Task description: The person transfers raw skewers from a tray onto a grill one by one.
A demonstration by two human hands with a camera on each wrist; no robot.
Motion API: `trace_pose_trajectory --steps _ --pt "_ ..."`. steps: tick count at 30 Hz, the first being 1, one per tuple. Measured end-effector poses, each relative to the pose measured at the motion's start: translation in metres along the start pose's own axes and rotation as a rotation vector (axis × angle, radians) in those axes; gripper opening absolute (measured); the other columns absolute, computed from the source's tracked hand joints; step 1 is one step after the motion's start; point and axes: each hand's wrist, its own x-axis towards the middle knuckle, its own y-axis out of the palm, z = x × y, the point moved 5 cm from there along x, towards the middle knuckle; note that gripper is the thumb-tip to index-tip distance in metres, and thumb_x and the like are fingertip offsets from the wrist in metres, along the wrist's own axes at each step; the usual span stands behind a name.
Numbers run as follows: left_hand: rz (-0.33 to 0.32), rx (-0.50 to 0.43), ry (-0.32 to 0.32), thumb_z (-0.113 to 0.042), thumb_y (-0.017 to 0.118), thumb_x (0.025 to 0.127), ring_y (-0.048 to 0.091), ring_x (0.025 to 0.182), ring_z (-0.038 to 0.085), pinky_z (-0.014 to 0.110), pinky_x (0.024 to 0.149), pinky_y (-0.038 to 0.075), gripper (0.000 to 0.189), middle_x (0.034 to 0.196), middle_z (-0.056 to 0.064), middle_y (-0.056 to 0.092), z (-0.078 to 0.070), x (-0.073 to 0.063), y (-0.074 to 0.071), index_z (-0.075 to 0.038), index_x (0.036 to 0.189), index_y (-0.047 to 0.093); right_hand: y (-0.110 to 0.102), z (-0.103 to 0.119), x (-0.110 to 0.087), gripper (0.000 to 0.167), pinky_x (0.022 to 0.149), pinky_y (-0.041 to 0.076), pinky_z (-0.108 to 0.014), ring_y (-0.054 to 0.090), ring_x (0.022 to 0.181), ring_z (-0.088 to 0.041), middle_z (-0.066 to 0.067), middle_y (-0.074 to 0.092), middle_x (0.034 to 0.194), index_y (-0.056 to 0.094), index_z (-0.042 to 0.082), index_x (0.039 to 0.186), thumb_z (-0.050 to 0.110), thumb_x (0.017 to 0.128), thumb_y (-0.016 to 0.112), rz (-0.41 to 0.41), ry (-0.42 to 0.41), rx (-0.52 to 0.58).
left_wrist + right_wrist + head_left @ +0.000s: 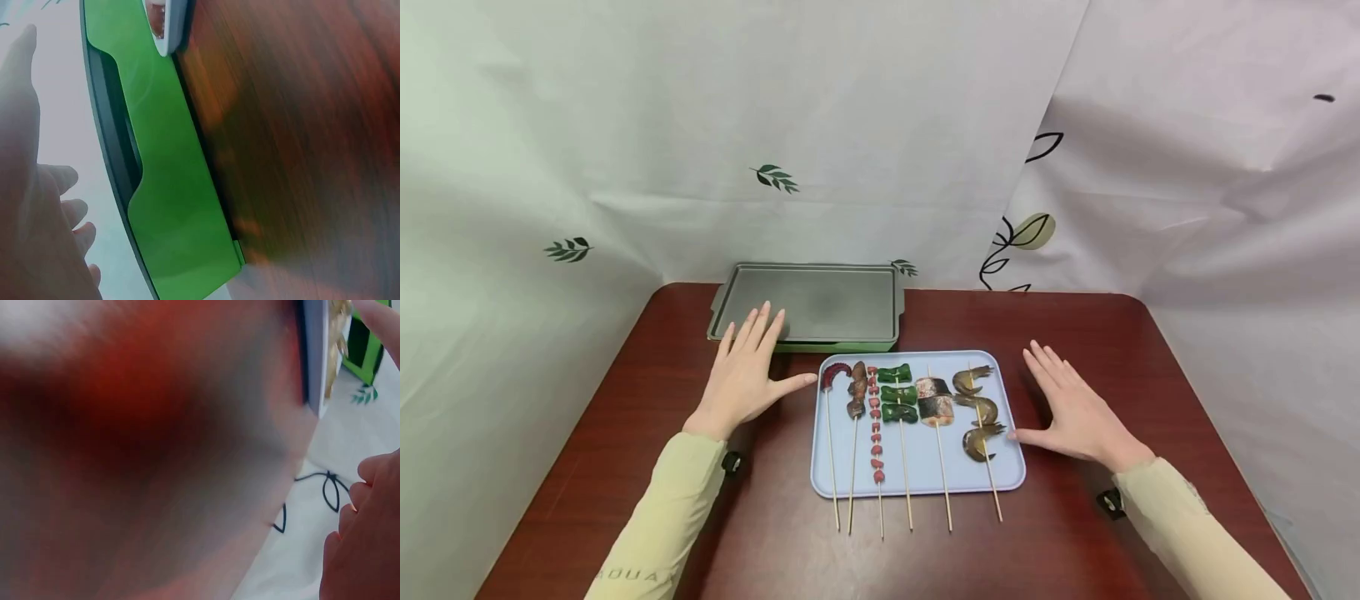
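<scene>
1. Left hand (741, 379): flat, fingers straight and spread, holding nothing. It rests on the table (625, 433) left of the blue tray (917, 483); fingertips reach the front rim of the green grill pan (808, 304), thumb points at the tray's far-left corner.
2. Right hand (1075, 412): also flat, fingers extended, empty. It lies just beside the tray's right edge, thumb tip close to or touching the rim; cannot tell which.
3. Blue tray: sits at the middle of the table, long side toward the person. It holds six skewers side by side, sticks overhanging the near edge.
4. Contents, left to right: octopus tentacle skewer (832, 377), dark meat skewer (857, 389), small red-piece skewer (876, 425), green pepper skewer (897, 393), fish slice skewer (935, 400), shrimp skewer (977, 412).
5. Grill pan: near the far edge, left of centre, grey plate bare, nothing on it.
6. Judgement: a skewer is best lifted by its bare stick end at the tray's near edge, kept level so the pieces do not slide, and without disturbing its neighbours.
</scene>
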Motion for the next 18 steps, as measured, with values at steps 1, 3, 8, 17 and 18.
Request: trace_pose_trajectory --steps 1,3,8,17,18 --pt "0.002 -0.002 0.002 -0.083 0.057 0.082 0.006 0.154 0.03 0.052 0.123 0.0 0.115 0.169 0.012 0.011 -0.001 -0.002 0.0 -0.014 0.164 0.018 0.001 0.002 -0.002 0.125 0.12 0.022 -0.055 0.022 0.148 -0.043 -0.023 0.023 0.164 0.028 -0.004 0.158 0.073 0.072 0.078 0.002 -0.011 -0.004" --pt "-0.004 -0.005 0.007 -0.082 0.058 0.082 0.006 0.154 0.029 0.052 0.123 0.001 0.114 0.169 0.012 0.011 -0.004 -0.005 -0.001 -0.014 0.164 0.018 0.003 0.007 -0.007 0.127 0.12 0.022 -0.054 0.024 0.148 -0.044 -0.024 0.024 0.163 0.028 -0.004 0.157 0.074 0.071 0.078 0.009 -0.031 -0.012" --pt "-0.037 -0.029 0.033 -0.076 0.062 0.085 0.01 0.154 0.031 0.051 0.123 0.002 0.11 0.168 0.013 0.013 -0.014 -0.013 -0.002 -0.013 0.164 0.017 0.007 0.02 -0.018 0.128 0.12 0.025 -0.054 0.027 0.147 -0.044 -0.024 0.026 0.162 0.031 -0.006 0.156 0.078 0.07 0.076 0.027 -0.076 -0.023" --pt "-0.049 -0.108 0.074 -0.068 0.061 0.092 0.015 0.152 0.036 0.054 0.122 0.008 0.103 0.167 0.017 0.017 -0.034 -0.035 0.005 -0.006 0.162 0.02 0.022 0.044 -0.034 0.123 0.116 0.031 -0.055 0.027 0.147 -0.042 -0.023 0.027 0.162 0.031 -0.006 0.156 0.081 0.076 0.067 0.03 -0.138 -0.03" --pt "-0.051 -0.114 0.077 -0.067 0.062 0.092 0.015 0.152 0.036 0.055 0.122 0.009 0.103 0.167 0.018 0.018 -0.036 -0.037 0.006 -0.005 0.162 0.021 0.024 0.046 -0.035 0.122 0.117 0.03 -0.054 0.027 0.147 -0.042 -0.023 0.027 0.162 0.031 -0.006 0.156 0.08 0.077 0.067 0.031 -0.145 -0.03"
